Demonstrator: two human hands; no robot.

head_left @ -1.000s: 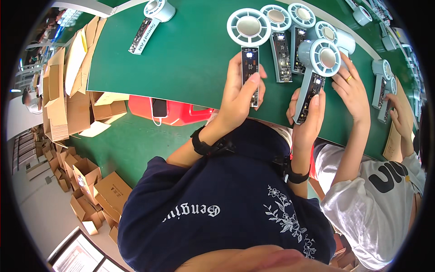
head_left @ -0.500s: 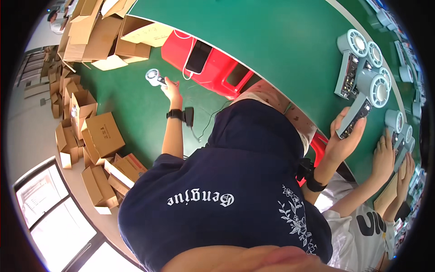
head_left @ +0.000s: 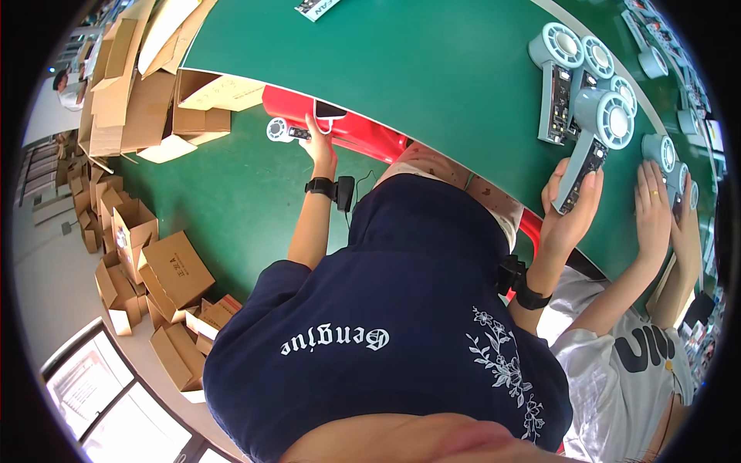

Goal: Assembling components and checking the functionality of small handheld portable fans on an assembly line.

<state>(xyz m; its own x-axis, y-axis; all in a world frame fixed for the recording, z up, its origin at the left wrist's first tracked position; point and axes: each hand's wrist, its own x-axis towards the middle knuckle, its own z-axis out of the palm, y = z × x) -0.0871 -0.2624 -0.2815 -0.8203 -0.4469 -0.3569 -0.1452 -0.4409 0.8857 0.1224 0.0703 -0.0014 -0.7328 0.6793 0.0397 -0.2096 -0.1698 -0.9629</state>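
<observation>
Fan [head_left: 590, 143] in right hand [head_left: 571, 212].

Workroom with green surface, green floor and stacked cartons.

We list a long surface [head_left: 401, 69] covered in green, its near edge curving across the upper half of the view. Below it we note a green floor [head_left: 224, 193], and a red crate [head_left: 363, 131] tucked under the surface edge. Flattened and open brown cardboard boxes [head_left: 166, 266] lie scattered along the left, with a taller pile [head_left: 131, 85] leaning at the upper left beside the surface. At the lower left we record a pale floor strip and bright glazed window panels [head_left: 100, 393] admitting daylight. Light is even and bright overall, with no hard shadows on the green covering.
</observation>
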